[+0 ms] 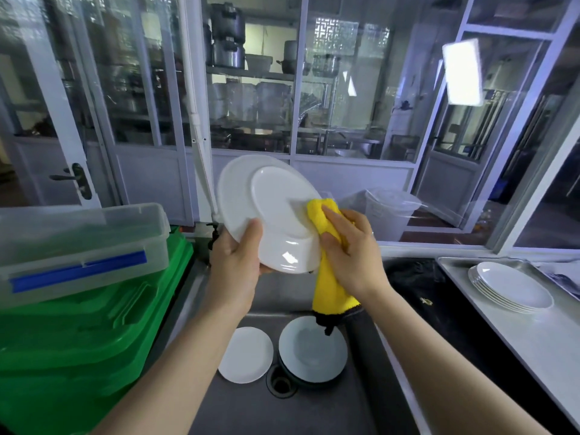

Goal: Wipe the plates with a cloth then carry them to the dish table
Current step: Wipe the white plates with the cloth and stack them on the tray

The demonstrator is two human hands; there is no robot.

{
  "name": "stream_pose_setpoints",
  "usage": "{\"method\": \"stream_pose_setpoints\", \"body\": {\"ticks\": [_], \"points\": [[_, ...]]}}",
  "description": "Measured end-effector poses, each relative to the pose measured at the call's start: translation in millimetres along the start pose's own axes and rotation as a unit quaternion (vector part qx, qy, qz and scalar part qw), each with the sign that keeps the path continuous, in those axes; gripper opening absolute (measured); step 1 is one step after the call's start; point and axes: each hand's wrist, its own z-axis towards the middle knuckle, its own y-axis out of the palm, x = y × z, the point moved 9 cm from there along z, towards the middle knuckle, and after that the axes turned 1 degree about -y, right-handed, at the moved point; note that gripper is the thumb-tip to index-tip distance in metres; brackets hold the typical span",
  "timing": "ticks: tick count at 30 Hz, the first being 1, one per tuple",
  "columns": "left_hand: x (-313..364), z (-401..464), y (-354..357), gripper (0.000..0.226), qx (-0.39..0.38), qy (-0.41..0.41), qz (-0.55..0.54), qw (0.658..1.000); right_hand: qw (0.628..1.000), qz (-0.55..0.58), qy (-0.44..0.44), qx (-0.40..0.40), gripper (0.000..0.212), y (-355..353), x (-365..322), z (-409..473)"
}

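My left hand (235, 262) grips the lower rim of a white plate (270, 211), held tilted above the sink with its underside toward me. My right hand (351, 255) holds a yellow cloth (329, 277) and presses it against the plate's right edge; the cloth's tail hangs down toward the sink. Two more white plates lie in the steel sink (314, 412): a small one (245, 354) at left and a deeper one (314, 348) over the drain. A stack of several white plates (511, 285) rests on a metal tray (455, 265) at the right.
Green plastic crates (78, 340) with a clear lidded box (81, 243) on top stand left of the sink. A black counter strip (414, 284) separates sink and tray. Glass partitions run behind, with a clear bin (389, 211) beyond the sill.
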Motion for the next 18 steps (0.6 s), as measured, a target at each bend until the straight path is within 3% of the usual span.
{"method": "stream_pose_setpoints", "body": {"ticks": [5, 7, 9, 14, 18], "points": [[5.7, 3.1, 0.4, 0.026, 0.025, 0.033, 0.066, 0.997, 0.989, 0.001, -0.150, -0.022, 0.044, 9.2, -53.2, -25.9], [4.9, -0.8, 1.1, 0.034, 0.014, 0.037, 0.082, 0.996, 0.986, 0.024, -0.165, -0.019, 0.045, 5.4, -53.0, -29.0], [5.0, -5.2, 1.8, 0.035, 0.001, 0.042, 0.109, 0.993, 0.991, 0.029, -0.129, -0.011, 0.046, 1.4, -37.3, -25.5], [17.4, -11.5, 10.6, 0.021, -0.049, 0.079, 0.149, 0.984, 0.995, 0.064, 0.076, 0.033, 0.040, -7.8, 21.3, -4.3], [30.8, -23.1, 26.0, 0.045, -0.147, 0.175, 0.250, 0.941, 0.956, 0.187, 0.213, 0.080, 0.034, -20.2, 43.8, 12.8]]}}
